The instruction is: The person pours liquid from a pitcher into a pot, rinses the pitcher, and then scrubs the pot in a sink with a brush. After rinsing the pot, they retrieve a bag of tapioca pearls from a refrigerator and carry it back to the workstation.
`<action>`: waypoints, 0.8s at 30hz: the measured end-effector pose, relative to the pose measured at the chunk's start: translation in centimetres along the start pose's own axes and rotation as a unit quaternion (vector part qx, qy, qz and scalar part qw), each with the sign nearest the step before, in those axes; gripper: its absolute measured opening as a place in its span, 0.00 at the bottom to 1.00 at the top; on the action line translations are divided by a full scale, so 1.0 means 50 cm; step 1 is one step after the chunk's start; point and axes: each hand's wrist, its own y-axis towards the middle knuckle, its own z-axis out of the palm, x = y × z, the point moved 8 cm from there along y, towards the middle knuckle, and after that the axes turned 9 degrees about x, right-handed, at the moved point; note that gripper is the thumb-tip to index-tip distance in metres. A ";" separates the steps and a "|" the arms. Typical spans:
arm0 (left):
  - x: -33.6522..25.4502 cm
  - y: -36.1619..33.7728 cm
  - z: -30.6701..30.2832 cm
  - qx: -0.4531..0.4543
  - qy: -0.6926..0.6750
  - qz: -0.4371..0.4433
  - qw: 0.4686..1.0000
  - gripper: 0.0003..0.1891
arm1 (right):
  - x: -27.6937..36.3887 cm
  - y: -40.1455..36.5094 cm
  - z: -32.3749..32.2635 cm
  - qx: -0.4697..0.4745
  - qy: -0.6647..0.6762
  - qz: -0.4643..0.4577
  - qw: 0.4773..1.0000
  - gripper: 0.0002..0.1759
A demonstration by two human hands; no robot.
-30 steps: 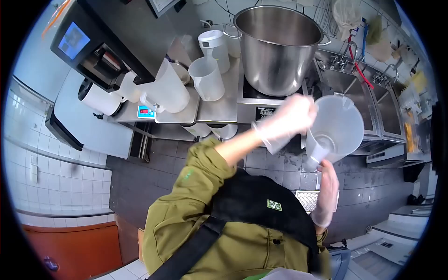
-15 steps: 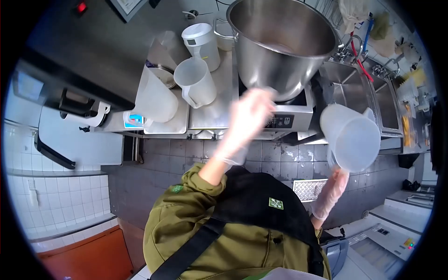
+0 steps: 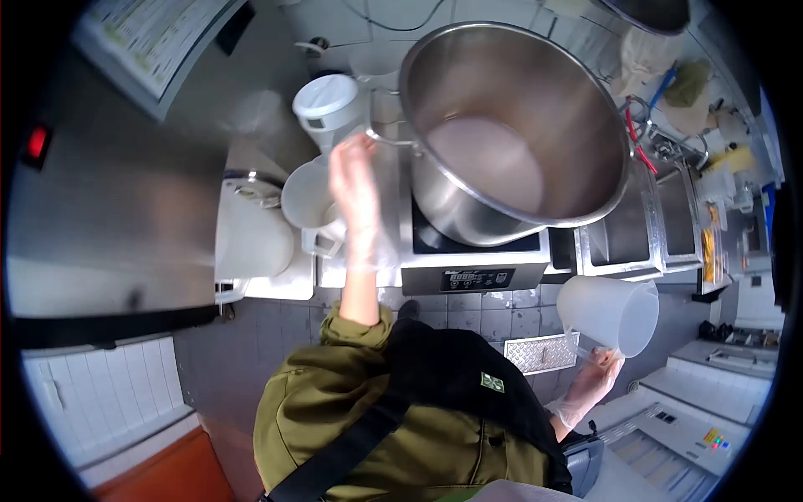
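My left hand [image 3: 355,177], gloved, is stretched out over the counter with its fingers apart and holds nothing. It hovers above a translucent measuring jug [image 3: 308,199] and just left of the side handle of a large steel pot [image 3: 514,125]. The pot stands on an induction cooker [image 3: 473,276] and has a little pale liquid at the bottom. Low at the right, away from the counter, my gloved right hand [image 3: 590,386] grips the handle of an empty translucent plastic pitcher [image 3: 611,314].
A white lidded container [image 3: 326,102] stands behind the jug, and another large pitcher [image 3: 251,238] sits on a scale at the left. A tall stainless machine [image 3: 109,167] fills the left side. Steel sinks [image 3: 636,230] lie right of the cooker. Grey floor tiles lie below.
My left hand let go of the pitcher and swung left and forward to the pot's handle. My right hand lowered the pitcher to the right. The view moved closer over the pot.
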 end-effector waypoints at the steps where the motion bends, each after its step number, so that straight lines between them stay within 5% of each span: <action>1: 0.003 -0.007 -0.013 -0.027 0.005 -0.025 0.999 0.15 | 0.000 0.003 -0.008 -0.004 -0.004 0.001 1.000 0.10; 3: -0.019 -0.033 -0.032 -0.047 0.055 0.048 0.996 0.12 | 0.007 0.014 -0.037 0.020 -0.028 -0.034 0.999 0.10; 5: -0.094 -0.091 -0.021 -0.087 0.161 0.097 0.978 0.12 | 0.018 0.028 -0.065 -0.089 -0.059 -0.024 0.994 0.09; 6: -0.132 -0.123 -0.009 -0.079 0.270 0.180 0.942 0.11 | 0.020 0.054 -0.082 -0.030 -0.026 -0.023 0.999 0.08; 7: -0.146 -0.151 0.020 -0.014 0.008 0.190 0.982 0.11 | 0.018 0.071 -0.113 -0.079 -0.014 -0.039 0.996 0.08; 8: -0.141 -0.191 0.072 0.089 -0.058 0.186 0.977 0.10 | 0.032 0.106 -0.082 0.007 -0.016 -0.044 0.999 0.10; 10: -0.144 -0.284 0.187 0.281 -0.179 0.128 0.934 0.09 | 0.032 0.167 -0.087 -0.054 -0.057 -0.031 0.996 0.10; 12: -0.161 -0.368 0.406 0.620 -0.060 0.094 0.777 0.06 | 0.019 0.245 -0.098 0.022 -0.091 -0.012 0.996 0.12; 13: -0.120 -0.420 0.481 0.651 -0.067 0.015 0.756 0.07 | 0.010 0.282 -0.104 0.041 -0.109 -0.007 0.993 0.12; 15: -0.042 -0.487 0.623 0.633 -0.070 -0.059 0.769 0.14 | -0.032 0.360 -0.152 0.043 -0.092 0.020 0.995 0.13; 18: 0.106 -0.542 0.844 0.606 0.073 -0.043 0.791 0.24 | -0.097 0.461 -0.196 0.050 -0.234 0.126 0.963 0.18; 20: 0.207 -0.571 0.972 0.595 0.082 -0.178 0.779 0.34 | -0.207 0.543 -0.254 0.146 -0.247 0.149 0.946 0.15; 21: 0.299 -0.589 1.017 0.525 0.072 -0.268 0.805 0.33 | -0.225 0.583 -0.259 0.181 -0.397 0.022 0.899 0.14; 24: 0.383 -0.567 1.104 0.398 0.159 -0.352 0.832 0.27 | -0.224 0.665 -0.241 0.316 -0.482 -0.047 0.816 0.10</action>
